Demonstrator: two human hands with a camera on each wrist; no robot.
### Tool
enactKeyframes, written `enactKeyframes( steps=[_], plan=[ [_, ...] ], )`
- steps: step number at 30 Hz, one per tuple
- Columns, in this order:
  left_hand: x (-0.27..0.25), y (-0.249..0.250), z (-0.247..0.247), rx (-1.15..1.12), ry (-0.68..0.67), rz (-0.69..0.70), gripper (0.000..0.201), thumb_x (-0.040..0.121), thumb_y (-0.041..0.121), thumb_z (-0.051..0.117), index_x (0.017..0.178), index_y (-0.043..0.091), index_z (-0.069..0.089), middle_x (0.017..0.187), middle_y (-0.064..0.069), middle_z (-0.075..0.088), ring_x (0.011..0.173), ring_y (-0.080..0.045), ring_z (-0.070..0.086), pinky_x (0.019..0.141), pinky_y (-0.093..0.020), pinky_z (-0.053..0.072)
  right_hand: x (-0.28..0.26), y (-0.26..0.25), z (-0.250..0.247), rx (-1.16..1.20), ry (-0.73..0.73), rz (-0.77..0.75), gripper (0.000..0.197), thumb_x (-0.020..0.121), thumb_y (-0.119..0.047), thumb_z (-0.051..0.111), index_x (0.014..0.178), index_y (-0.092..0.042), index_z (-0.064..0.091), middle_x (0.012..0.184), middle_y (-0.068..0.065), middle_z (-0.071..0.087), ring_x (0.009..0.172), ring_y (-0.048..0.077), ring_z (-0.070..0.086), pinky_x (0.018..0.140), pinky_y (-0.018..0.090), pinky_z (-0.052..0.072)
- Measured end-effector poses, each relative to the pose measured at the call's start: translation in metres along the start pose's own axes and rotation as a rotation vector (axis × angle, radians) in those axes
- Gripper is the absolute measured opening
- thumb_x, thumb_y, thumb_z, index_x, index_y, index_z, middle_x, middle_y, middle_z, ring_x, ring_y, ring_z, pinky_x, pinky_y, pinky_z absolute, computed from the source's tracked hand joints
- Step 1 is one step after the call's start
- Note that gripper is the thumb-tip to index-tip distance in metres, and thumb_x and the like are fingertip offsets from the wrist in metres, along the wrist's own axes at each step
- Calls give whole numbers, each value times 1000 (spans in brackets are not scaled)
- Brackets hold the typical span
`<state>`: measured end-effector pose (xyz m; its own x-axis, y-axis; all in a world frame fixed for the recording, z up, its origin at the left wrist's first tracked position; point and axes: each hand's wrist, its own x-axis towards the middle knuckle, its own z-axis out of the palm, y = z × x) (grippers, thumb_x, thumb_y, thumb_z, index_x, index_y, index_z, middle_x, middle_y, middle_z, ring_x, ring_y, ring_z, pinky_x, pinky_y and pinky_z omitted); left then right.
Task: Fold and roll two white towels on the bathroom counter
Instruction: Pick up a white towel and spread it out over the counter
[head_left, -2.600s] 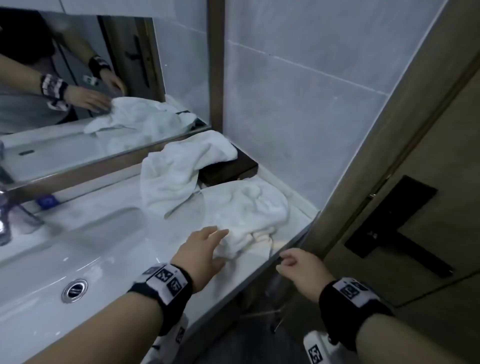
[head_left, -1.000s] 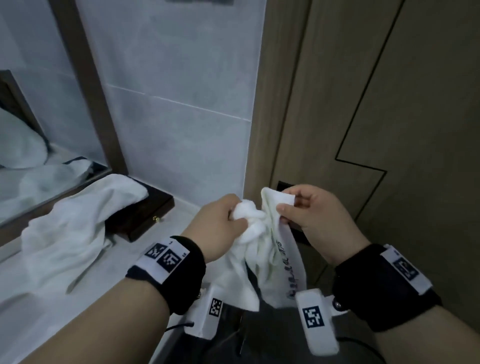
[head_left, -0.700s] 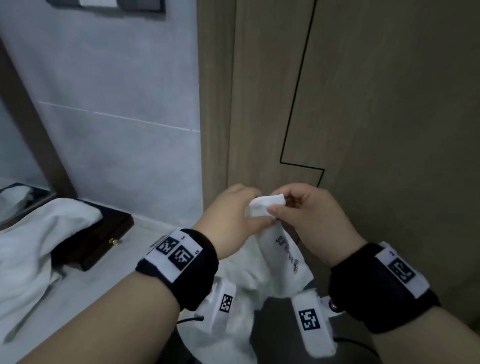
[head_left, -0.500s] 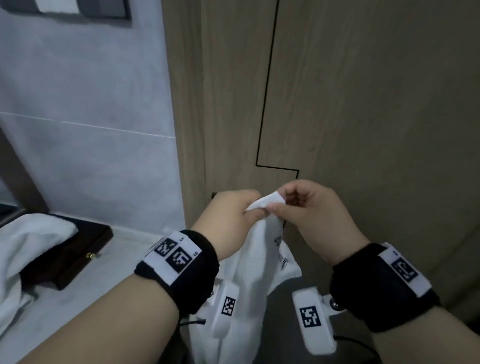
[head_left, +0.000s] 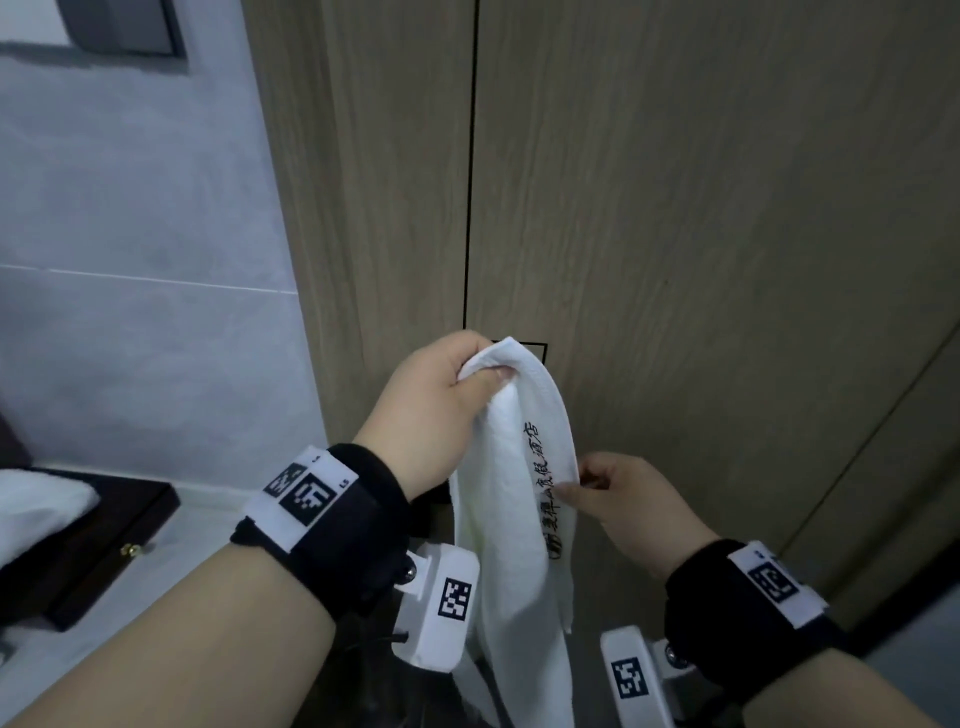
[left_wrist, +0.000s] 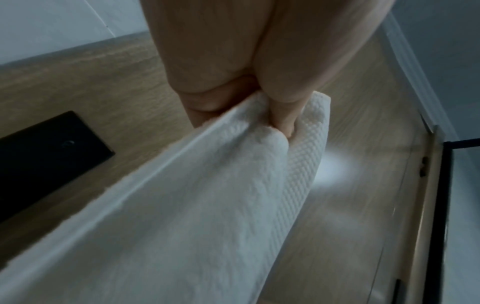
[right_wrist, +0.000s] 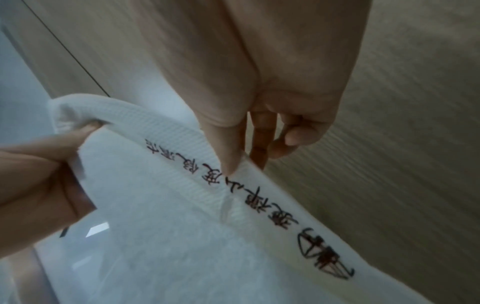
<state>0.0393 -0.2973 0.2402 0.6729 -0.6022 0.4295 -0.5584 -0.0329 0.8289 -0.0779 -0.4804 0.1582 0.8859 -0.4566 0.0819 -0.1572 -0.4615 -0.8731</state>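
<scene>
While the left hand (head_left: 431, 415) holds one corner of a white towel (head_left: 511, 519) raised in front of a wooden door (head_left: 701, 234), the right hand (head_left: 631, 501) pinches the same towel lower down along its hemmed edge. The left grip is closed tight on the cloth: in the left wrist view the thumb and curled fingers (left_wrist: 283, 115) bunch the corner between them. The right grip is narrow, thumb and forefinger meeting on the woven border beside a line of dark embroidered characters (right_wrist: 233, 179), while the other fingers hang loosely curled behind it. The towel hangs slack below both hands, clear of the surface (head_left: 156, 587), its lower end passing out of the head view.

To the left, a second white towel (head_left: 36, 514) lies draped over a dark wooden box (head_left: 98, 551) with a small brass knob, which sits on the pale surface against a grey tiled wall (head_left: 130, 312). The door stands directly behind the held towel, with a thin black seam running down its light grain and a black plate (left_wrist: 44, 156) set into it.

The towel is thick terry with a looped pile, edged by a flatter waffle-textured band and a smooth hem. Both wrists wear black bands with printed square markers.
</scene>
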Motion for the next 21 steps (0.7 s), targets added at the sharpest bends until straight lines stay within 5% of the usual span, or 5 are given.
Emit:
enactKeyframes(
  steps=[5, 7, 12, 17, 21],
  plan=[
    [-7, -17, -2, -37, -7, -66, 12, 98, 27, 56, 93, 28, 66, 89, 9, 72, 80, -6, 68, 68, -16, 50, 2, 9, -6, 20, 104, 35, 35, 88, -9, 62, 59, -28, 59, 48, -7, 57, 44, 9, 52, 47, 20, 40],
    [-10, -24, -4, -21, 7, -98, 13, 100, 32, 53, 95, 27, 63, 92, 6, 71, 84, -10, 67, 72, -26, 52, 4, 9, -11, -19, 171, 9, 31, 87, -9, 60, 61, -26, 58, 48, -9, 54, 46, 5, 46, 47, 18, 36],
    [-14, -42, -8, 71, 78, -176, 24, 99, 43, 43, 91, 23, 54, 79, 6, 60, 73, -7, 56, 64, -23, 43, 9, -1, -21, 205, 224, 52, 18, 82, -1, 56, 66, -9, 53, 59, -1, 46, 56, 12, 42, 53, 23, 32],
    [-19, -47, -5, -78, 68, -219, 39, 90, 51, 44, 101, 17, 60, 104, -11, 67, 97, -28, 64, 89, -50, 52, 3, -25, -21, 531, 266, 53, 31, 83, 10, 43, 65, -10, 58, 62, 2, 54, 60, 13, 51, 62, 29, 42],
    [-23, -52, 0, -138, -14, -270, 26, 91, 45, 51, 95, 26, 68, 97, -3, 73, 93, -26, 69, 89, -56, 54, -9, -50, -19, 632, 144, -113, 23, 67, 7, 35, 51, -3, 47, 60, 15, 37, 60, 20, 36, 57, 36, 22]
  ],
)
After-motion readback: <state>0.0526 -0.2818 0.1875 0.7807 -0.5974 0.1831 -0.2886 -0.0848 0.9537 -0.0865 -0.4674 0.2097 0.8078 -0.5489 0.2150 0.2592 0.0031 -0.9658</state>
